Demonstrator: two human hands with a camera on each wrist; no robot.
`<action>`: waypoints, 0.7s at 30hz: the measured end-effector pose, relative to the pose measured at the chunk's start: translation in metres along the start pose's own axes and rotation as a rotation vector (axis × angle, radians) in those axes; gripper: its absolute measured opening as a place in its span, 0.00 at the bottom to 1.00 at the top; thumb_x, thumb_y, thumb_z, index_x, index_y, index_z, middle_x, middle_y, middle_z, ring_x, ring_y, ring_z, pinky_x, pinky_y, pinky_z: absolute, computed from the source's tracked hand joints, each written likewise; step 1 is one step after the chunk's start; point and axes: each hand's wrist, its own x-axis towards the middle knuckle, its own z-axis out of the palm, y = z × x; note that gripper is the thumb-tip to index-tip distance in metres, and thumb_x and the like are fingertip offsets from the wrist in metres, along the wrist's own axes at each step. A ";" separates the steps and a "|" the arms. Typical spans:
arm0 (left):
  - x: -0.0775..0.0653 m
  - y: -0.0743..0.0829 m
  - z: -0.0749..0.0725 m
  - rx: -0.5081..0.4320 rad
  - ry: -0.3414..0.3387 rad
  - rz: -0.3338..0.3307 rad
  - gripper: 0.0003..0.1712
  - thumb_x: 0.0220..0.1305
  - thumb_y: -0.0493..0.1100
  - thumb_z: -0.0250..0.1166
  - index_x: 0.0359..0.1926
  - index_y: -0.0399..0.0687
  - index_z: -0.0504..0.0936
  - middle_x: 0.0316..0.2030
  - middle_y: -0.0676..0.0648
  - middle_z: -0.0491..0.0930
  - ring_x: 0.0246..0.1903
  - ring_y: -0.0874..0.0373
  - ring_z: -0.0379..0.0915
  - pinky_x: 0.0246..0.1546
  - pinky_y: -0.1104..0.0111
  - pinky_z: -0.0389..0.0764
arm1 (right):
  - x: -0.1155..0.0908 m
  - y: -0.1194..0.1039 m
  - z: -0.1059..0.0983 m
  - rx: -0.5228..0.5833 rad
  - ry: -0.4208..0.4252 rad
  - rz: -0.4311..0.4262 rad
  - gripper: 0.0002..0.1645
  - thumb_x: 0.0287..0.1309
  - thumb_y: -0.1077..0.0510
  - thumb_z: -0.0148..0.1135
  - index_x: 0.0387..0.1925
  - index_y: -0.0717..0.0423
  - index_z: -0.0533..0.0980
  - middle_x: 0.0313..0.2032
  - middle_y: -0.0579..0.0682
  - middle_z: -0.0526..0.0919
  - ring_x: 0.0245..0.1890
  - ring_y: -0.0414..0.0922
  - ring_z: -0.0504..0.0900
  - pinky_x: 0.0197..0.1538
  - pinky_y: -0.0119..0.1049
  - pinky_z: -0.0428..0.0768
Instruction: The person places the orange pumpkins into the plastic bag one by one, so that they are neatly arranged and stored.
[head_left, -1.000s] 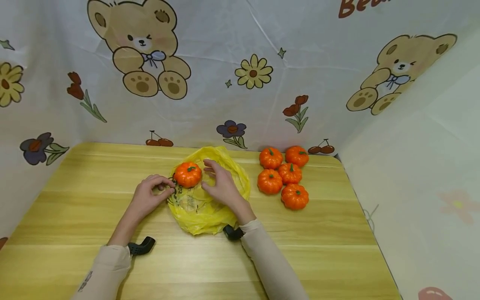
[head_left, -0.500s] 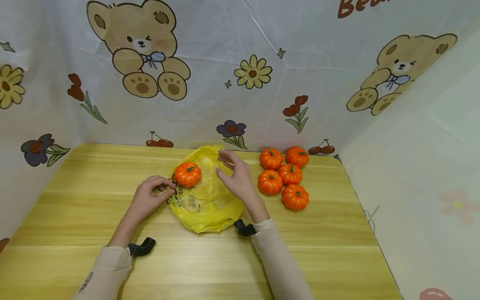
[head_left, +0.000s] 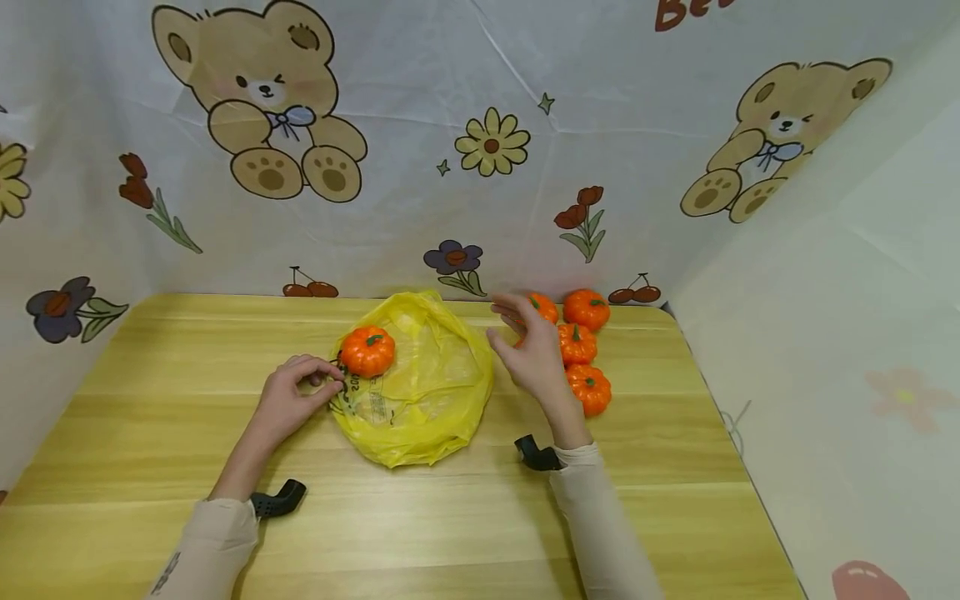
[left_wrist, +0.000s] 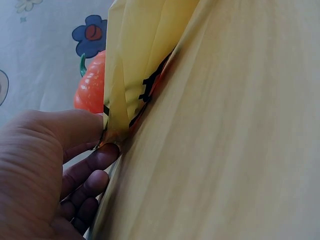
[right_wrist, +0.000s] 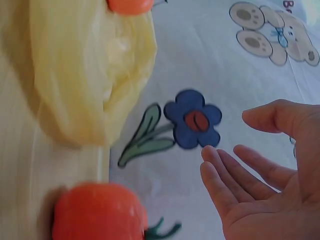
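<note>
A yellow plastic bag lies spread on the table with its rim rolled open. On its left part, inside the rim, rests one small orange pumpkin with a green stem. My left hand pinches the bag's left edge between thumb and forefinger; the left wrist view shows the gathered plastic there. To the right of the bag, my right hand is held in the air with relaxed fingers and holds nothing. It partly covers a group of several orange pumpkins. One pumpkin appears low in the right wrist view.
The wooden table ends at a back wall covering printed with bears and flowers. A pale wall stands on the right. Black curved devices are worn at both wrists.
My right hand has moved right, from over the bag to the pumpkin group. The bag's right side has shifted a little. My left hand keeps its pinch on the edge.
</note>
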 end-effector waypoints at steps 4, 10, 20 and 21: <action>-0.001 -0.001 0.000 -0.004 0.003 0.000 0.06 0.65 0.38 0.76 0.40 0.53 0.90 0.34 0.50 0.82 0.37 0.58 0.68 0.41 0.72 0.66 | -0.004 0.010 -0.023 -0.019 0.063 -0.006 0.28 0.63 0.70 0.68 0.64 0.59 0.77 0.61 0.57 0.83 0.64 0.54 0.82 0.67 0.48 0.79; -0.002 0.000 -0.001 -0.004 0.002 -0.003 0.05 0.65 0.38 0.76 0.40 0.53 0.90 0.35 0.50 0.83 0.37 0.58 0.68 0.40 0.72 0.67 | -0.014 0.025 -0.054 -0.036 0.104 0.033 0.30 0.62 0.73 0.67 0.66 0.65 0.75 0.63 0.63 0.80 0.67 0.62 0.77 0.70 0.57 0.74; -0.002 0.003 -0.001 -0.004 0.000 -0.004 0.05 0.65 0.38 0.76 0.41 0.53 0.90 0.35 0.50 0.82 0.37 0.58 0.68 0.40 0.72 0.67 | -0.040 0.043 -0.101 -0.160 0.137 0.082 0.34 0.60 0.72 0.70 0.68 0.60 0.75 0.66 0.61 0.79 0.69 0.58 0.75 0.70 0.57 0.75; -0.002 0.003 -0.001 -0.003 0.000 -0.004 0.05 0.65 0.38 0.76 0.41 0.53 0.90 0.35 0.50 0.82 0.37 0.58 0.68 0.40 0.72 0.67 | -0.043 0.045 -0.105 -0.164 0.140 0.081 0.35 0.59 0.72 0.70 0.68 0.61 0.74 0.66 0.62 0.78 0.69 0.58 0.75 0.70 0.57 0.75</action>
